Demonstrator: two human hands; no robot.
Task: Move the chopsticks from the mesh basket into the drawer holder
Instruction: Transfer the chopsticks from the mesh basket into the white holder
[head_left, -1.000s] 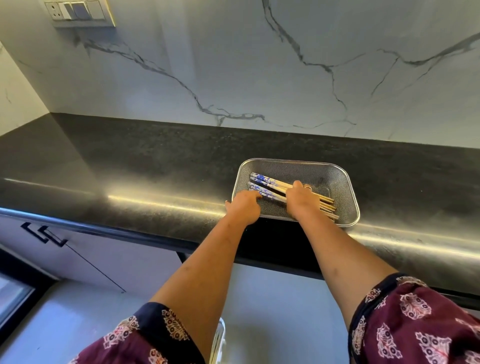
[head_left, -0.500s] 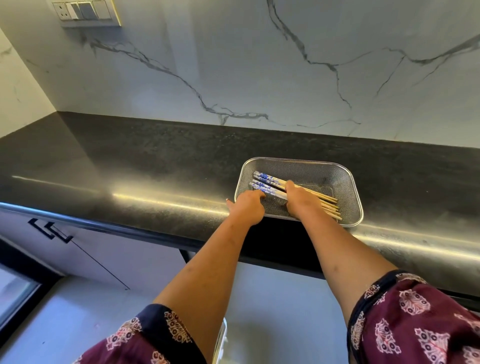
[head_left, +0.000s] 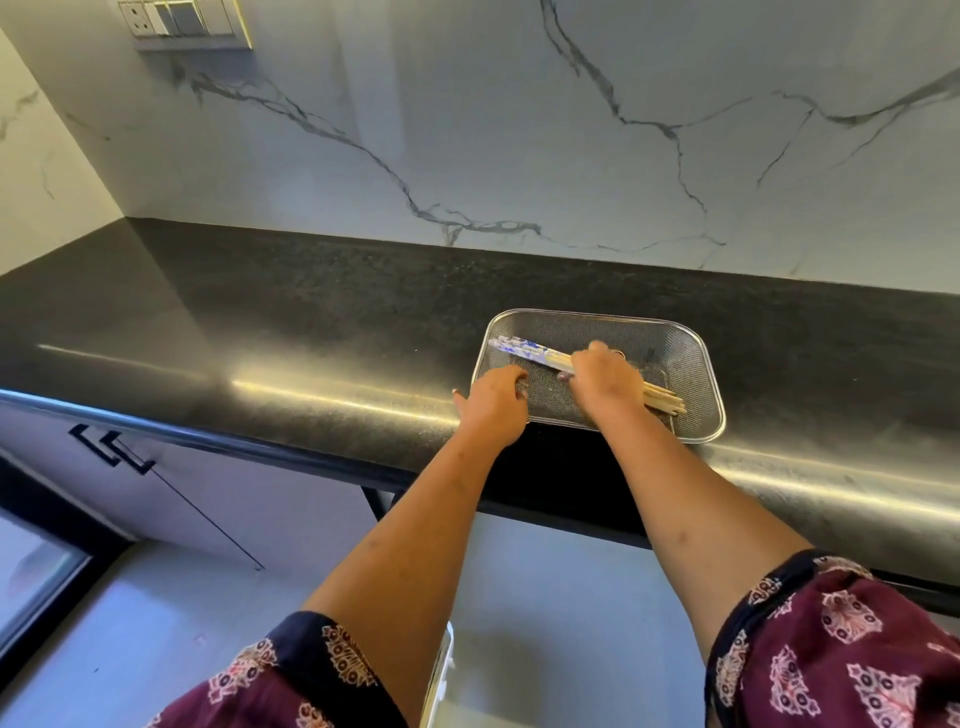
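Blue-patterned chopsticks, black countertop

- Legible text, labels, brands, numbers, signs: none.
- Chopsticks: blue pattern on the handles, no readable characters.
- Sleeve: printed floral motifs only, no lettering.

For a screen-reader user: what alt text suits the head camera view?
A person's right hand grips a bundle of chopsticks inside a mesh basket on a black countertop, while the left hand holds the basket's near-left rim.
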